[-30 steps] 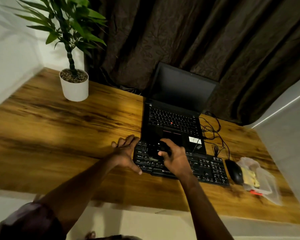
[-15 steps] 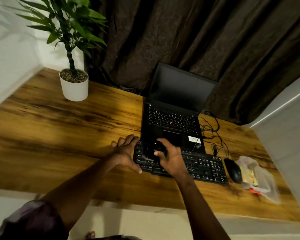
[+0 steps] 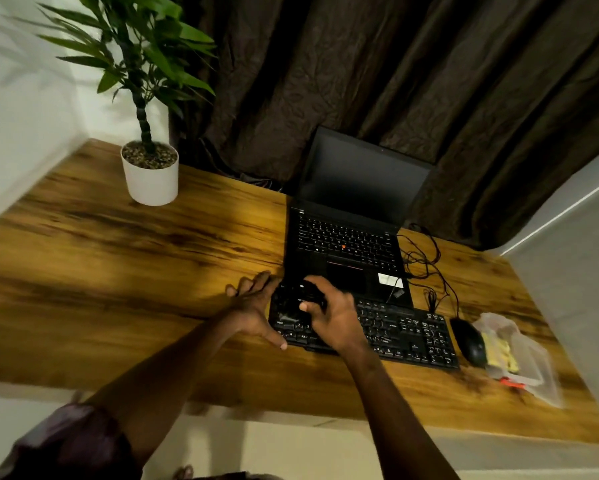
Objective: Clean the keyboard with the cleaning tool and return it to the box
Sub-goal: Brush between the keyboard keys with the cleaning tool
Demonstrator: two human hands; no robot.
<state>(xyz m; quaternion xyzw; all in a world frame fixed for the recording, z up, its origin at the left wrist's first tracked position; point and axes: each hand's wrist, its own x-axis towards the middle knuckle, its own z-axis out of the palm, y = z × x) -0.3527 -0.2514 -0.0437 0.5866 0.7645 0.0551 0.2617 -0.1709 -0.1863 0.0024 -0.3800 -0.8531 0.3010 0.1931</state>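
Entry: my right hand (image 3: 332, 317), centre of frame, has its fingers curled round a small black cleaning tool (image 3: 308, 296); the thumb pinches its near side. The tool is dark against the keys and partly blurred, so I cannot tell its shape or whether its tip touches them. It sits over the left end of the flat black desktop keyboard (image 3: 395, 334), which lies on the brown wood-grain desk (image 3: 118, 271) just in front of the open black laptop (image 3: 346, 244). My left hand (image 3: 253, 306) is flat, fingers straight and spread, resting against the keyboard's left edge, thumb along the front edge; it holds nothing. Judgement: cleaning is under way at the left section. The middle and right-hand keys lie bare, and I cannot tell whether they are done. Return step not yet done: the clear plastic box (image 3: 519, 358), lower right beside the black mouse (image 3: 467, 341), is well apart from the tool.
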